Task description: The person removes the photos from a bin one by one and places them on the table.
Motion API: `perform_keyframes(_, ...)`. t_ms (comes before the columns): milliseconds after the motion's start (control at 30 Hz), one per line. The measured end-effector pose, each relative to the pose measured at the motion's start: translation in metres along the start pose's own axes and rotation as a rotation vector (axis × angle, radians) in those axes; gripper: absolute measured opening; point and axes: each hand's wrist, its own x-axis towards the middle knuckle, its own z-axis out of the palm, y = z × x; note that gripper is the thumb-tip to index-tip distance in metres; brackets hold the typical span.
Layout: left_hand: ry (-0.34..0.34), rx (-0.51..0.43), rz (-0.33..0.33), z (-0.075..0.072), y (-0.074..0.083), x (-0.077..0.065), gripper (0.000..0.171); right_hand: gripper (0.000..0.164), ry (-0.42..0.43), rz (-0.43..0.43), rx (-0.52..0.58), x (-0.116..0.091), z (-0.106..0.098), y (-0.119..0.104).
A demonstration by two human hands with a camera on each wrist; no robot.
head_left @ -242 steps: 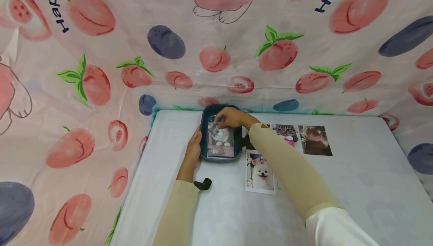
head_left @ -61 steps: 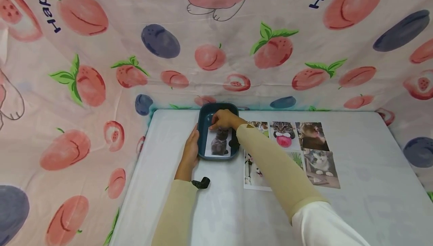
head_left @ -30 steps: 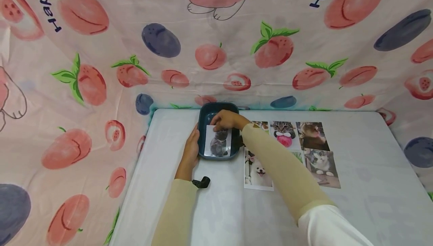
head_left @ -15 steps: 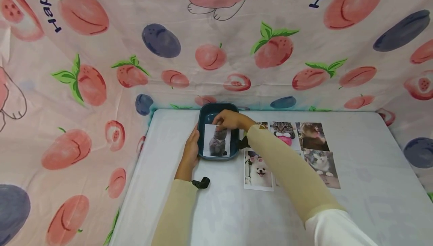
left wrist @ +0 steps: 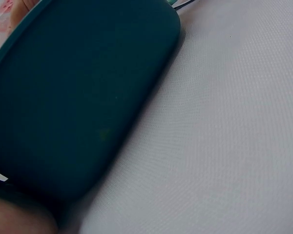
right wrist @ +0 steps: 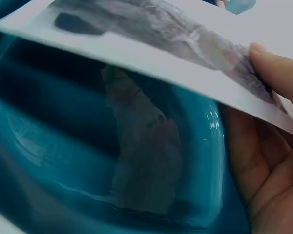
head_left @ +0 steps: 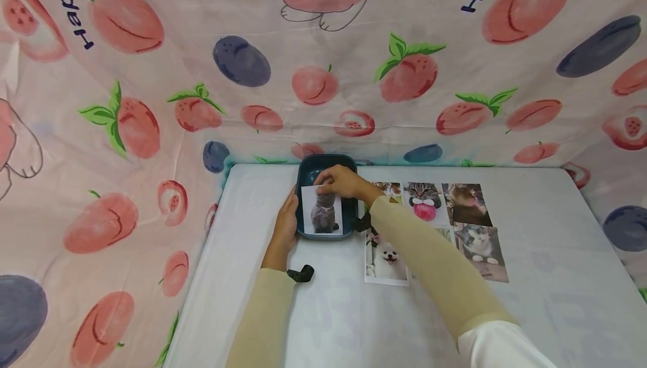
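My right hand [head_left: 341, 181] pinches the far edge of a photo print of a grey cat [head_left: 323, 219] over a dark teal tray [head_left: 351, 164]. In the right wrist view the thumb [right wrist: 278, 70] lies on the print's face, with other fingers underneath. The print [right wrist: 151, 36] is tilted above the tray's glossy floor [right wrist: 63, 141], which shows a dim pale shape. At the tray's left side, my left hand [head_left: 286, 222] lies along the outer wall with fingers extended. Part of that hand [left wrist: 19, 217] shows beside the teal wall [left wrist: 88, 97] in the left wrist view.
Right of the tray, photo prints lie in two rows on the white table [head_left: 546, 255]. A cat with a pink ball [head_left: 423, 208], a brown cat [head_left: 467, 205], a white dog [head_left: 388, 255] and a grey-and-white cat [head_left: 480, 241] show. The right forearm covers others. A fruit-patterned cloth [head_left: 323, 132] hangs behind.
The grey-and-white cat print, earlier in my right hand over the tray, lies in the near row. My right hand holds the grey cat print, shifted slightly left; the left hand stays at the tray.
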Motion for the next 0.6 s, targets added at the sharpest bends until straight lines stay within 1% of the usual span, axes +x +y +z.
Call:
perform_keyframes(167, -0.005, -0.029, 0.004, -0.001, -0.001, 0.002, 0.048, 0.02, 0.097, -0.038, -0.019, -0.005, -0.004, 0.004)
perform_keyframes(267, -0.002, -0.033, 0.015, 0.0, -0.001, 0.002, 0.048, 0.022, 0.135, -0.028, 0.008, -0.014, -0.011, 0.005)
perform_keyframes(367, 0.003, -0.032, 0.019, 0.002, -0.001, 0.002, 0.048, 0.024, 0.145, 0.009, 0.08, -0.026, -0.02, 0.005)
perform_keyframes(433, 0.002, -0.026, 0.024, 0.002, -0.001, 0.001, 0.048, 0.024, 0.148, 0.021, 0.107, -0.035, -0.027, 0.007)
perform_keyframes(533, 0.002, -0.011, 0.025, 0.002, 0.0, 0.0, 0.048, 0.027, 0.151, 0.031, 0.117, -0.051, -0.039, 0.011)
perform_keyframes(600, 0.0, -0.006, 0.032, 0.003, 0.0, 0.001, 0.048, 0.031, 0.158, 0.042, 0.102, -0.063, -0.048, 0.016)
